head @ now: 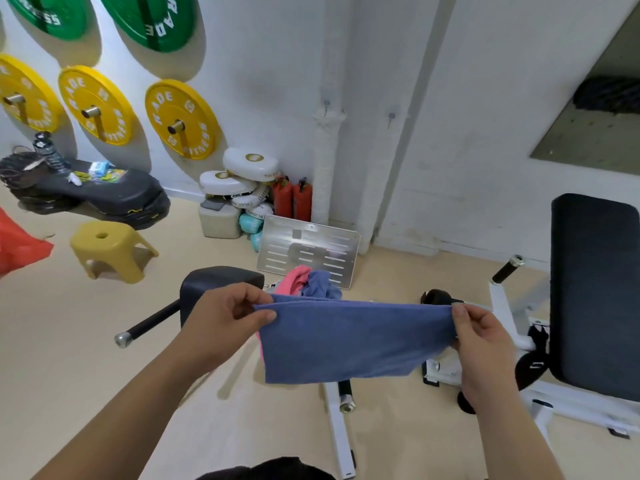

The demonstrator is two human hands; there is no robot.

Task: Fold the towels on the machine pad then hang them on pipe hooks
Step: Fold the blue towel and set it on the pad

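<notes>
Blue towel hides the towel pile's lower part.

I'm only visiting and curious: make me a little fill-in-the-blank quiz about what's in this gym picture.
The towel stretched between the left hand and right hand is ____. The plastic stool is ____. Of the two crumpled towels behind it, one is blue and the other ____. There are ____ red fire extinguishers.
Missing words: blue; yellow; pink; two.

Both arms extended, left hand and right hand pinch the blue towel.
</notes>
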